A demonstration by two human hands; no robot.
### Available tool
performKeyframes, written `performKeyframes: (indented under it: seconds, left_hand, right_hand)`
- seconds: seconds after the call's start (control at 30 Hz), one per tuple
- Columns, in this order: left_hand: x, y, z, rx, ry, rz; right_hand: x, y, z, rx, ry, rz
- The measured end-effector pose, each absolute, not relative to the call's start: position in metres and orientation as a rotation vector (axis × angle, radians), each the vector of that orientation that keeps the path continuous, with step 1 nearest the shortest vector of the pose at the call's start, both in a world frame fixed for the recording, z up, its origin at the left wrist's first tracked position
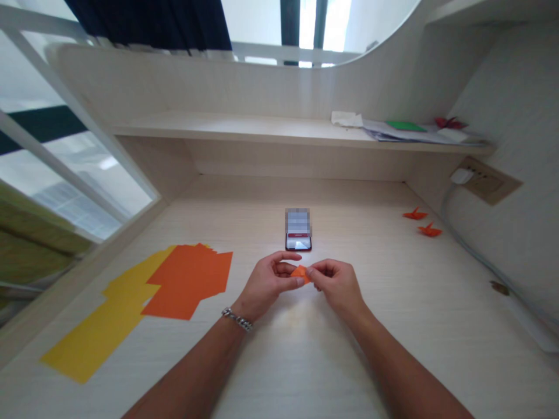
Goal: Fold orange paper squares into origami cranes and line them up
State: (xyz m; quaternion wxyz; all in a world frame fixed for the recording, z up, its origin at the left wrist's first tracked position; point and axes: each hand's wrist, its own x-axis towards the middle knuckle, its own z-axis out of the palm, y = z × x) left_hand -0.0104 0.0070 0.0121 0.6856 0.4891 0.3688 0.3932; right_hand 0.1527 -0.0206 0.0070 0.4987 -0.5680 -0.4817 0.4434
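Note:
A small folded piece of orange paper point(300, 273) is pinched between both hands above the middle of the desk. My left hand point(277, 273) holds its left side between thumb and fingers, with the index finger stretched out over the top. On the right side, my right hand point(334, 279) grips it with thumb and forefinger, the other fingers curled. The paper's finer folds are too small to make out. Just beyond the hands lies a phone point(299, 230) with a lit, partly blurred screen.
Orange sheets point(196, 276) overlap yellow sheets point(94, 334) on the left of the desk point(279, 361). Two orange folded paper birds point(430, 230) sit at the right, near a cable point(463, 241) plugged into a wall socket point(487, 180). Papers point(402, 132) lie on the shelf point(244, 127).

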Motion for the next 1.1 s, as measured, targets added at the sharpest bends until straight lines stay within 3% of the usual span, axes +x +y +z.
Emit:
performKeyframes:
  seconds: [0.87,1.1]
  left_hand:
    - [-0.005,0.006,0.019,1.196,0.954,1.049]
    - [-0.007,0.006,0.02,1.183,0.96,1.056]
  right_hand:
    - [0.16,-0.016,0.002,-1.258,-1.117,1.301]
    - [0.166,-0.016,0.002,-1.269,-1.274,1.207]
